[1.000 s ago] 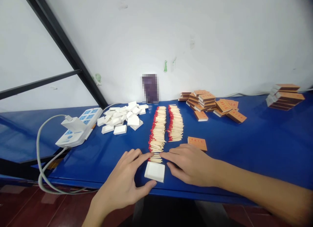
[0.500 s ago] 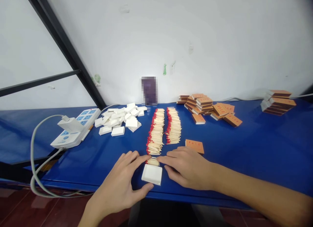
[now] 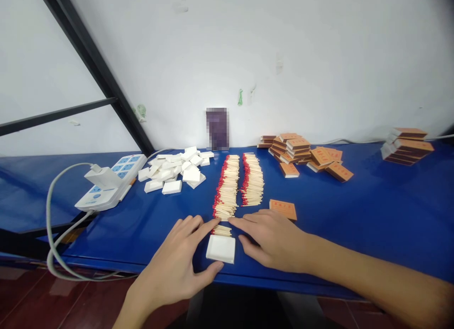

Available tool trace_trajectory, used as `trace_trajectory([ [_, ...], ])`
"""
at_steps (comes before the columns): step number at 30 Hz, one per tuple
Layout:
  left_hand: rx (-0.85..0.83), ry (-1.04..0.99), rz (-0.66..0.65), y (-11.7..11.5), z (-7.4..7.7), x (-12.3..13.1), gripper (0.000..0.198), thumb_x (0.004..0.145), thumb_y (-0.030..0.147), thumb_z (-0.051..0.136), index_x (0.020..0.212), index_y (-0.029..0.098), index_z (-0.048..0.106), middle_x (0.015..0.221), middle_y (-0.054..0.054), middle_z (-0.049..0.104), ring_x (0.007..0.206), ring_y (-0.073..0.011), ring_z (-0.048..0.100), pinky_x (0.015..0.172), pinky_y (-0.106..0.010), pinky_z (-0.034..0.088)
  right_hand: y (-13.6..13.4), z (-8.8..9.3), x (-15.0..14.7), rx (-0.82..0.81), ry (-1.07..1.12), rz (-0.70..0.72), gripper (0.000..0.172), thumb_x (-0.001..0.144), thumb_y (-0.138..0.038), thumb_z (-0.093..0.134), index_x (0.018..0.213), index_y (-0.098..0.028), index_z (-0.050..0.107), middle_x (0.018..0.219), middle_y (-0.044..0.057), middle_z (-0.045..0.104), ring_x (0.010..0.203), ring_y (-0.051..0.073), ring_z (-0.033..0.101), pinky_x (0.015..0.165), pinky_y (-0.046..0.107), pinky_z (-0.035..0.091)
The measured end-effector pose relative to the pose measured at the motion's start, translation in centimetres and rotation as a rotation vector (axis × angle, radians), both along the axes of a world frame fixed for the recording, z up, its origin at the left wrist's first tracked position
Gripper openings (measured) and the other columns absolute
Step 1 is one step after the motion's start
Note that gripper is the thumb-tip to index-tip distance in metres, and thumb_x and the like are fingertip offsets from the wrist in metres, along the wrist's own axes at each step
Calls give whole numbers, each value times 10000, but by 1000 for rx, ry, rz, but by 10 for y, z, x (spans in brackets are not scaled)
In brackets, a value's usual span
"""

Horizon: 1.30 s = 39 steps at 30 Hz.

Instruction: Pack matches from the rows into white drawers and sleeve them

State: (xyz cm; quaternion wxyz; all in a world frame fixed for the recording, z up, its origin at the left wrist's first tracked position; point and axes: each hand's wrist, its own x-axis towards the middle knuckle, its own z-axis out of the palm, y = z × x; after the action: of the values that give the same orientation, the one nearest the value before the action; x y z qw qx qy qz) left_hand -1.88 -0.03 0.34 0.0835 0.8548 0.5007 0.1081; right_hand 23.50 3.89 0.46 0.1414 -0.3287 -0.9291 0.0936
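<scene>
Two long rows of red-tipped matches lie on the blue table. A small bunch of matches sits apart from the left row, just behind a white inner tray near the front edge. My left hand lies flat with fingers spread, its index finger at the left of the bunch and its thumb against the tray. My right hand lies flat too, index fingertip at the bunch's right side. A single orange matchbox sleeve rests just behind my right hand.
A heap of white trays lies back left, beside a white power strip with a grey cable. Orange matchboxes are stacked back right, more at the far right. A black metal frame crosses the white wall.
My two index fingers have drawn a small bunch of matches off the near end of the left row, toward the white tray. The view has shifted slightly.
</scene>
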Motion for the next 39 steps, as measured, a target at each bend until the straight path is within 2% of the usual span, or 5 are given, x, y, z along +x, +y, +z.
trace_trajectory([
  [19,-1,-18,-12,1,1,0,601,883,494,648,1434,289,524,1214,-87,589,1145,-325,579,1099,-604,384,1,2,1,-20,-28,27,304,972,-211,476,1235,-169,624,909,52,699,808,207,658,742,331,420],
  [27,-2,-6,-15,1,2,1,613,879,477,650,1444,296,496,1263,-97,574,1187,-347,562,1103,-627,365,0,2,2,-21,-23,29,313,974,-223,472,1246,-177,619,903,46,705,797,217,660,728,336,415],
  [39,10,-20,-18,0,4,1,626,872,484,665,1452,318,493,1218,-75,597,1133,-316,583,1107,-582,382,1,4,1,-29,-26,32,313,980,-225,469,1250,-171,619,910,52,702,805,210,658,732,331,420],
])
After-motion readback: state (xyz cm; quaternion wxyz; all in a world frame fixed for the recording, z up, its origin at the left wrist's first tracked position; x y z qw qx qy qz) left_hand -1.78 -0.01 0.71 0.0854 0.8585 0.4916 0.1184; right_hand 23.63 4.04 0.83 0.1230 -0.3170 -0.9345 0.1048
